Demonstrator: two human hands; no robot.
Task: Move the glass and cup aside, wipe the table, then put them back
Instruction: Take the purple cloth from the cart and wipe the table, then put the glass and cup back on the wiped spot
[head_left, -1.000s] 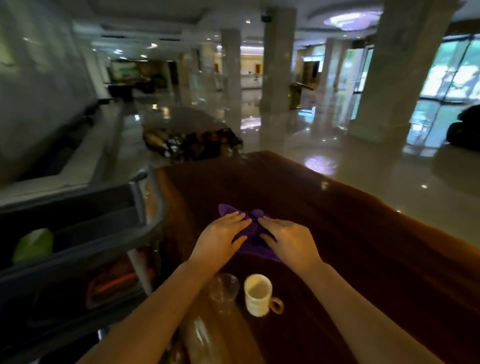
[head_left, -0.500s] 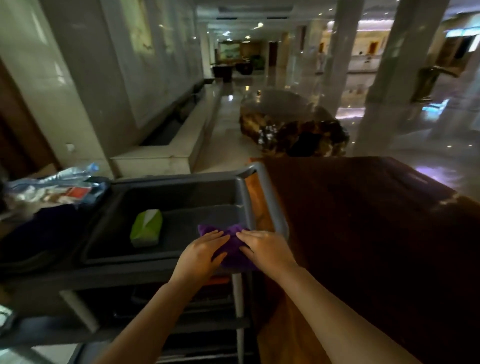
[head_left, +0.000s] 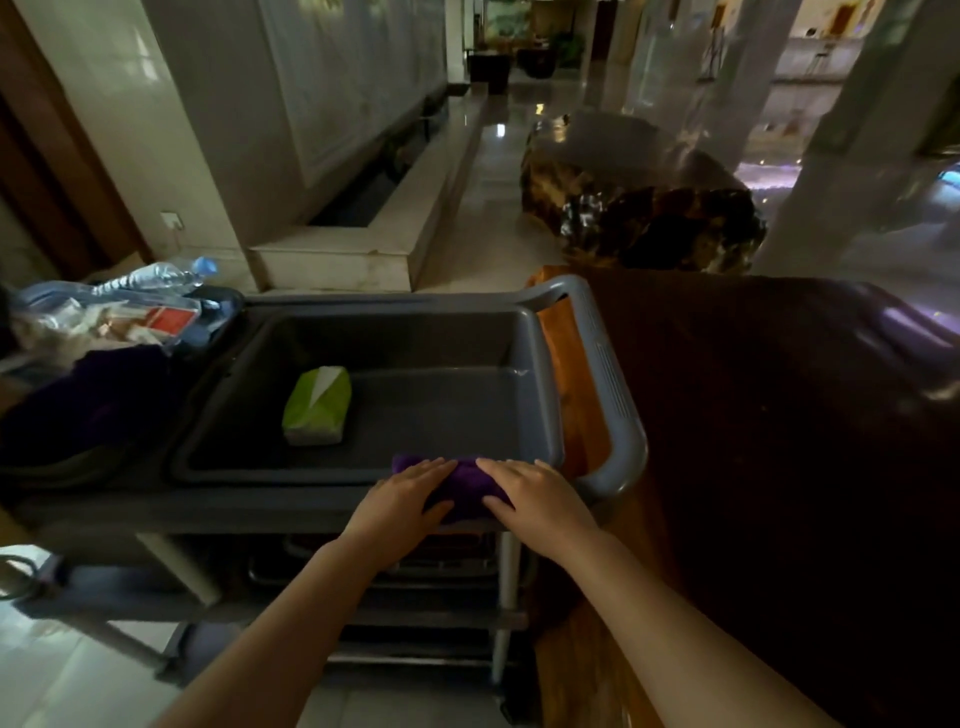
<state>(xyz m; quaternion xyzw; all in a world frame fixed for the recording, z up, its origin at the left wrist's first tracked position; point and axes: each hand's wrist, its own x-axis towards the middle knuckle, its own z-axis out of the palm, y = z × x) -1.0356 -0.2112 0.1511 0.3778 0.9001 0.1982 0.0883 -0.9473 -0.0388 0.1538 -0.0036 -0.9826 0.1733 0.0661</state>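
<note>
Both hands lie flat, palms down, on a folded purple cloth (head_left: 464, 486) that sits on the near rim of a grey plastic service cart (head_left: 613, 395). The left hand (head_left: 402, 501) covers the cloth's left part and the right hand (head_left: 537, 501) its right part; the fingers are stretched out and pressing rather than curled, so neither hand is closed around the cloth, and a strip of purple shows between them.

The cart's top is a deep grey rectangular tray (head_left: 363, 332). Inside it, towards the left, lies a green and white soft pack of tissues (head_left: 317, 408); the tray floor around the pack is bare grey plastic. The cloth overlaps the tray's front edge at its right end, close to the cart's rounded grey handle loop.

To the left of the tray, a second compartment of the cart holds a heap of things: a clear plastic water bottle with a blue cap (head_left: 156, 275) lying on its side on top, transparent wrappers with a red and white packet (head_left: 166, 319) below it, and a dark bundle (head_left: 78, 395) in front whose nature I cannot tell. The lower shelves under the tray are too dark to read.

Just right of the cart stands the dark brown polished wooden table (head_left: 779, 441), its orange-brown edge touching or nearly touching the cart handle. The glass and the cup are outside this view.
</note>
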